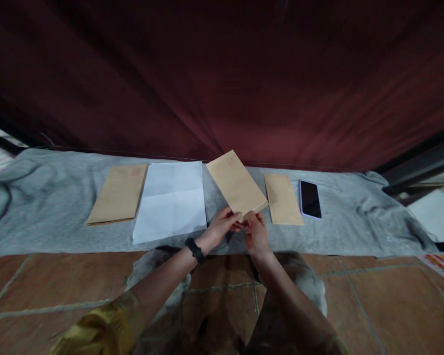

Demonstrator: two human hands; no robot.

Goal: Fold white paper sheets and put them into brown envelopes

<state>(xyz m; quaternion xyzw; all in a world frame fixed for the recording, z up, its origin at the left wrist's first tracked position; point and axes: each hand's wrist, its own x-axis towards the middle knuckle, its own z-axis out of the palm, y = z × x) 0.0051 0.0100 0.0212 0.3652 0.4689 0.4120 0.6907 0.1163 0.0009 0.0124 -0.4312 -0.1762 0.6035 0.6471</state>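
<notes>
A brown paper envelope (237, 181) is held at its near end, tilted with its far end pointing up and left. My left hand (222, 225) pinches the near left corner, a black band around its wrist. My right hand (256, 230) has its fingers closed on the near edge, where a narrow flap (259, 207) shows. Left of the hands lies a stack of white paper sheets (172, 199) with fold creases. Beyond it rests a pile of brown envelopes (120, 193). Another brown envelope (284, 199) lies flat to the right of my right hand.
A phone (311, 199) with a pale purple case lies right of the flat envelope. Grey cloth (355, 212) covers the long narrow surface. A dark red curtain (222, 84) hangs behind it. Below are brown floor tiles (403, 296); a white object (434, 214) stands at far right.
</notes>
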